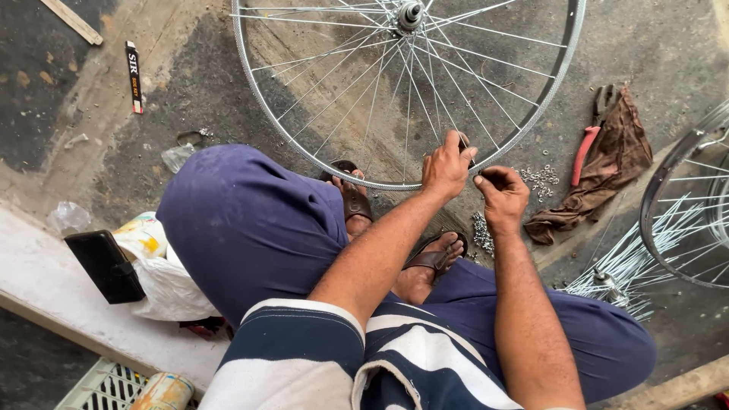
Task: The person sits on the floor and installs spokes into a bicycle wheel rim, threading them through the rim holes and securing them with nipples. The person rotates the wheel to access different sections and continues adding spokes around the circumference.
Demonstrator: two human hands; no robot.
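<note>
steel rim [380, 182] gripped by left hand [446, 168]; right hand [501, 193] pinched.

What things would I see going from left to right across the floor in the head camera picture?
Black phone → white plastic bag → left hand on the wheel rim → right hand → small metal nuts → red-handled pliers → brown rag → second wheel.

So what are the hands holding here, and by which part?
The left hand grips the silver spoked bicycle wheel at its lower rim. The right hand pinches its fingertips together, but any small part between them is too small to tell.
</note>
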